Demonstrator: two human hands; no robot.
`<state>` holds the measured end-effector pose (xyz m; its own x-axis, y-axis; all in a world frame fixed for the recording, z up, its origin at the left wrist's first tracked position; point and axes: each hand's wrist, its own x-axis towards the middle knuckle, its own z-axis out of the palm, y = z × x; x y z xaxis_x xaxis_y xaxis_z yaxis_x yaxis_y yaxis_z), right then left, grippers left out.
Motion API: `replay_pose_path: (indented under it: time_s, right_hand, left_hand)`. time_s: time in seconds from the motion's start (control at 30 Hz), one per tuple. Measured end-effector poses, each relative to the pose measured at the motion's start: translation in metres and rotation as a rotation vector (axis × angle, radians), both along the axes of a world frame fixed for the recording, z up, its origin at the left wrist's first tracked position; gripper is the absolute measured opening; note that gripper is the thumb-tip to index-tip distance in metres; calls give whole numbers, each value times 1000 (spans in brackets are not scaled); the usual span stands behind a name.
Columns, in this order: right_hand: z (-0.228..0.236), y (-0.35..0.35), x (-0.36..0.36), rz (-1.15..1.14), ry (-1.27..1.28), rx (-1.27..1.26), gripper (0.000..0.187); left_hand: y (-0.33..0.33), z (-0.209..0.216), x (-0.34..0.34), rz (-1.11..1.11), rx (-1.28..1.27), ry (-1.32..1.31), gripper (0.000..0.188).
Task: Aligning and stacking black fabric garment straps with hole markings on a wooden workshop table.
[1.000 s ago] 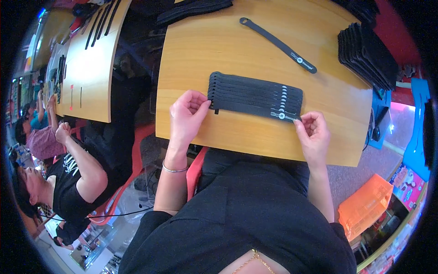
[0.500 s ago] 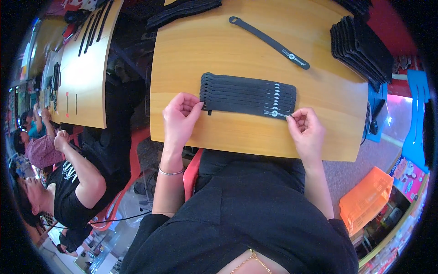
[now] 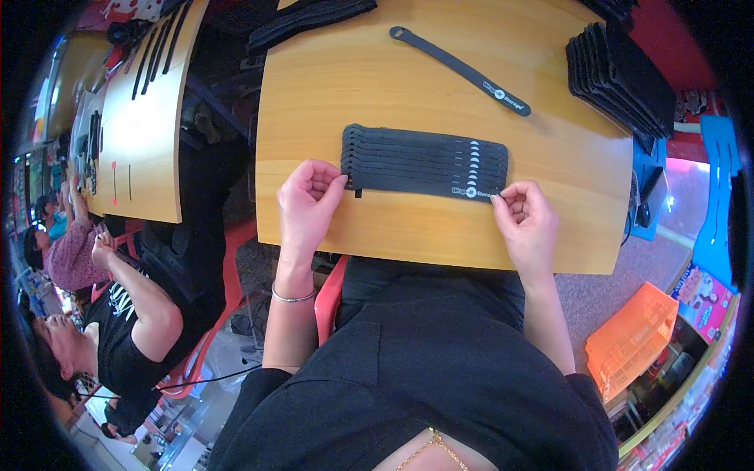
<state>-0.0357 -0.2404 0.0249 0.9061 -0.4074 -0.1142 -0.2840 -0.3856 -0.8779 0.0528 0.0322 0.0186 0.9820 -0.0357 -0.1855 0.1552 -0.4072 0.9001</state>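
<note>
Several black hook-and-loop straps (image 3: 416,163) lie overlapped in a neat fanned row on the wooden table, white print showing near their right ends. My left hand (image 3: 309,196) is closed in a pinch at the left end of the strap nearest me, where a short black tab pokes out below. At its right end, my right hand (image 3: 528,218) is closed with thumb and forefinger on the strap's tip. Farther off, a single black strap (image 3: 459,71) with a looped end lies slantwise, touched by neither hand.
A thick pile of black straps (image 3: 616,78) stands at the table's far right, with another black bundle (image 3: 314,22) at the far left edge. An orange basket (image 3: 632,341) is down on the right. To the left, a co-worker (image 3: 141,306) sits at another table (image 3: 145,149).
My hands keep the same pinch at both ends of the nearest strap. The whole view has shifted very slightly. The co-worker's hands on the left have moved a little.
</note>
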Motion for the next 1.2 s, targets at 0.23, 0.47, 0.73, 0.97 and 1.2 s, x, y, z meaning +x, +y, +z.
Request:
replay_pose_path:
  time_s: [0.23, 0.47, 0.73, 0.97, 1.2]
  right_hand:
    - [-3, 0, 0, 0, 5, 2, 14]
    - [-1, 1, 2, -6, 17, -21, 14]
    - [2, 2, 2, 2, 30, -38, 15]
    - [6, 3, 3, 15, 48, -92, 16]
    - [10, 5, 4, 28, 60, -135, 13]
  left_hand:
    - [0, -2, 0, 2, 13, 1, 7]
    - [1, -5, 1, -6, 20, -25, 7]
    - [0, -3, 1, -8, 16, -38, 7]
    - [0, -4, 0, -4, -1, -25, 7]
    - [0, -6, -2, -5, 3, -53, 7]
